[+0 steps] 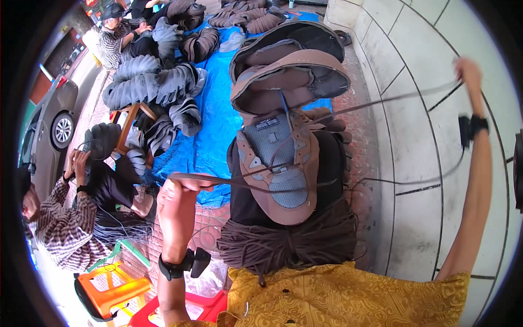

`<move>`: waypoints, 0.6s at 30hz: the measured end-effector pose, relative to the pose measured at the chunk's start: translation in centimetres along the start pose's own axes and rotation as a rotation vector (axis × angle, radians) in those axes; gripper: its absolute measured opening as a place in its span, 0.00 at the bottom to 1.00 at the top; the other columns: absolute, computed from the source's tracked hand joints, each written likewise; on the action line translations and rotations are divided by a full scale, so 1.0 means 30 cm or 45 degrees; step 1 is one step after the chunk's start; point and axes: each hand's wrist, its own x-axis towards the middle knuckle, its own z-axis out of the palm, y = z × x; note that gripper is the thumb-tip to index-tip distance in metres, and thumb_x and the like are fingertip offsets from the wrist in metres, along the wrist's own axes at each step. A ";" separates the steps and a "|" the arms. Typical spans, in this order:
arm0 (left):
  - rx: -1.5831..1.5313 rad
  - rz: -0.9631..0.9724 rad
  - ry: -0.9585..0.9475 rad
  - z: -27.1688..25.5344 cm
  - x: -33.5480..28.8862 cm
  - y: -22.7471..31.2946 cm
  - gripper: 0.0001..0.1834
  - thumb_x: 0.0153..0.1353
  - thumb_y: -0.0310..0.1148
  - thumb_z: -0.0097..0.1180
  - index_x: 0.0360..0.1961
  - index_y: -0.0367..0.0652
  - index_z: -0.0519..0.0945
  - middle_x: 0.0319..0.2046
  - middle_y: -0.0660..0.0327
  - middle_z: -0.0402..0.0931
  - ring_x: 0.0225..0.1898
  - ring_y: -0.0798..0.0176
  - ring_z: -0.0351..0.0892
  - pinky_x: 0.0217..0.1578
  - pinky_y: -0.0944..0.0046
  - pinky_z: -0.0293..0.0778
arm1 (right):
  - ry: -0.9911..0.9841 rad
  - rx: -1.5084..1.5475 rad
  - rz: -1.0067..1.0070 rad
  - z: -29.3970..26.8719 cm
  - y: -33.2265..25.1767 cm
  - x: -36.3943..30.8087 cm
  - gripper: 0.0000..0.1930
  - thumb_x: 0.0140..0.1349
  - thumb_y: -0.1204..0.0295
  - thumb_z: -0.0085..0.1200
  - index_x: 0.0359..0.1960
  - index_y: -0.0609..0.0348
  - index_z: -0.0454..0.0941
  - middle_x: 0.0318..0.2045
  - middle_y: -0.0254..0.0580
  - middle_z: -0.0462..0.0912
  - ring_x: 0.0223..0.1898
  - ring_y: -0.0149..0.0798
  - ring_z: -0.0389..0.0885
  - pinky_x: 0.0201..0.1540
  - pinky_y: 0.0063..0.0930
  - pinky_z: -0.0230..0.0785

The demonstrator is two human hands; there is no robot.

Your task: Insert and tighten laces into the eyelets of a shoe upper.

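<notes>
A brown and grey-blue shoe upper [279,143] lies over my dark-clad lap, its toe toward me. A long flat brown shoelace [388,98] runs through some of its eyelets. Far out to the right, my right hand [469,75] is closed on one stretch of the lace and pulls it taut. My left hand [177,203], left of the toe, is closed on another stretch that crosses over the upper. Just beyond the tongue stand more brown shoe uppers [291,68], openings toward me. A thick bundle of brown laces [289,245] rests across my lap.
A white tiled wall [414,218] rises close on my right. Stacked grey uppers [150,84] lie on a blue tarp [215,117]. A person in a checked shirt [71,229] handles uppers at left; another sits farther back. Orange stool [111,289] and red stool [210,305] stand lower left.
</notes>
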 end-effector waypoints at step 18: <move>-0.773 0.012 0.455 -0.335 -0.012 0.061 0.14 0.67 0.39 0.35 0.31 0.40 0.67 0.19 0.67 0.56 0.19 0.73 0.53 0.25 0.70 0.57 | -1.003 0.717 0.053 0.718 -0.830 -0.694 0.15 0.38 0.77 0.61 0.33 0.63 0.76 0.26 0.44 0.77 0.26 0.36 0.75 0.28 0.26 0.66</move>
